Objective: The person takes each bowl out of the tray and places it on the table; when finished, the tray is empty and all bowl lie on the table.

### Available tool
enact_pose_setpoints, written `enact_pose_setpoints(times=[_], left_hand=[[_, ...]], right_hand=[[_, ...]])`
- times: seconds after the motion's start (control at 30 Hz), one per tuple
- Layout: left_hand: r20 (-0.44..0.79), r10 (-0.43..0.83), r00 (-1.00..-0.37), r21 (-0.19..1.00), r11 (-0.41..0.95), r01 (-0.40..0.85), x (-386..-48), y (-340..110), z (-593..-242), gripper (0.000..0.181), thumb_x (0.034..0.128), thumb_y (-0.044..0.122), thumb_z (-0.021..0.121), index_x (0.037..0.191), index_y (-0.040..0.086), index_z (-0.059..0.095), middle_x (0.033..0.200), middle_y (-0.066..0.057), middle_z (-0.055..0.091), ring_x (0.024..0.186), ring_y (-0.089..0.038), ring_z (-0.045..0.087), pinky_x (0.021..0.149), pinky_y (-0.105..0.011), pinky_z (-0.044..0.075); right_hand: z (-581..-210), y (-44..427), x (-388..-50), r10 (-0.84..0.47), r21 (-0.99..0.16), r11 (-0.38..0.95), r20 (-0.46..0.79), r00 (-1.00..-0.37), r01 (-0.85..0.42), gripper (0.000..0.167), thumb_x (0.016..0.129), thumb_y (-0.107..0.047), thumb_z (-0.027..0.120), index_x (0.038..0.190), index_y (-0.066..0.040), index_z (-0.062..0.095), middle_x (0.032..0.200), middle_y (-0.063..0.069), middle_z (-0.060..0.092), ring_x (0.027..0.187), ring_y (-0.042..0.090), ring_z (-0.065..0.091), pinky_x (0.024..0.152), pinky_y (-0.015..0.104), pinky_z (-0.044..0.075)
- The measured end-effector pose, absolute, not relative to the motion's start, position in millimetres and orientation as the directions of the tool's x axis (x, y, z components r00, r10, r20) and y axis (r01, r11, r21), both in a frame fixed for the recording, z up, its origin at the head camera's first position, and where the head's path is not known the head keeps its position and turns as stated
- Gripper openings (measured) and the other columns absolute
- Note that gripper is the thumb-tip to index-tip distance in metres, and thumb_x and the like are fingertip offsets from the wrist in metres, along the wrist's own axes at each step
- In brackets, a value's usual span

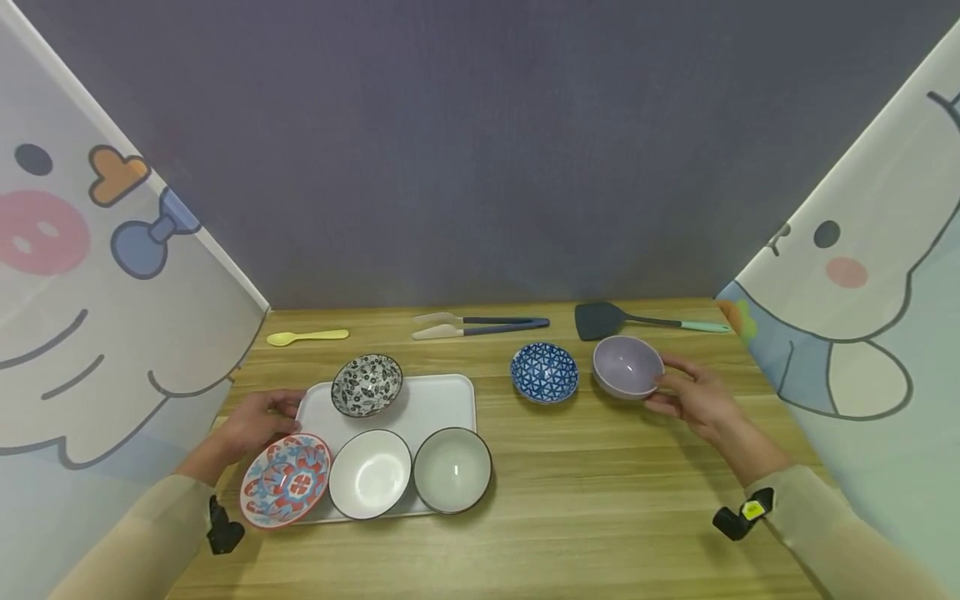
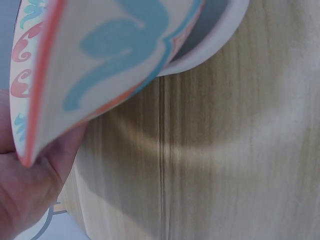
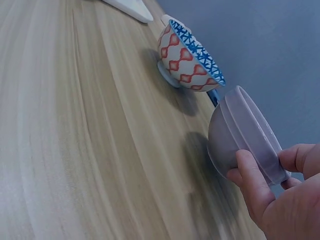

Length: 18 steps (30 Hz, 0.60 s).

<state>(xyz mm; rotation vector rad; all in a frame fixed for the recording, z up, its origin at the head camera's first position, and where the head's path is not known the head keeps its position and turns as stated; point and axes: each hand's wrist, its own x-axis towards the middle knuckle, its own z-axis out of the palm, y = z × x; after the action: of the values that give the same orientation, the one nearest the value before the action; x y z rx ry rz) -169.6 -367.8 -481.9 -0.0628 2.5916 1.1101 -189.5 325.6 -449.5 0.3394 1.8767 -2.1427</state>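
My right hand [image 1: 693,396] pinches the near right rim of a lilac bowl [image 1: 627,367], thumb at the rim and fingers under its outer wall. In the right wrist view the bowl [image 3: 240,135] seems slightly off the table. Left of it stands a blue-and-white patterned bowl [image 1: 544,372], red-patterned outside. My left hand [image 1: 258,423] rests at the left edge of a white tray [image 1: 442,400], fingers loosely extended; a red-and-blue floral bowl [image 1: 287,481] partly hides it in the left wrist view. The tray also bears a black-and-white floral bowl [image 1: 367,385], a white bowl [image 1: 371,473] and a grey-white bowl [image 1: 452,470].
Along the back of the wooden table [image 1: 585,517] lie a yellow spoon [image 1: 307,337], tongs [image 1: 480,327] and a dark spatula [image 1: 600,320] with a mint handle. A grey wall [image 1: 480,167] rises behind, with cartoon-printed panels on both sides.
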Motion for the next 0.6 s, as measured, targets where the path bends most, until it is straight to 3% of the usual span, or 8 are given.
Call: enact_pose_setpoints(times=[0.6], left_hand=[[-0.296,0.086,-0.951,0.689,0.709,-0.151,-170.6,-367.8,-481.3,0.055,0.0901,-0.001,0.071,0.141,-0.009,0.054,0.114,-0.023,0.063,0.098,-0.029,0.061,0.071,-0.032,0.057]], right_hand=[[-464.7,321.1,-192.2,-0.068,-0.933,-0.09,-0.342,-0.937,0.347,0.073,0.102,0.002,0.056,0.161,0.006,0.014,0.104,0.023,0.061,0.073,0.02,0.075,0.077,0.035,0.062]])
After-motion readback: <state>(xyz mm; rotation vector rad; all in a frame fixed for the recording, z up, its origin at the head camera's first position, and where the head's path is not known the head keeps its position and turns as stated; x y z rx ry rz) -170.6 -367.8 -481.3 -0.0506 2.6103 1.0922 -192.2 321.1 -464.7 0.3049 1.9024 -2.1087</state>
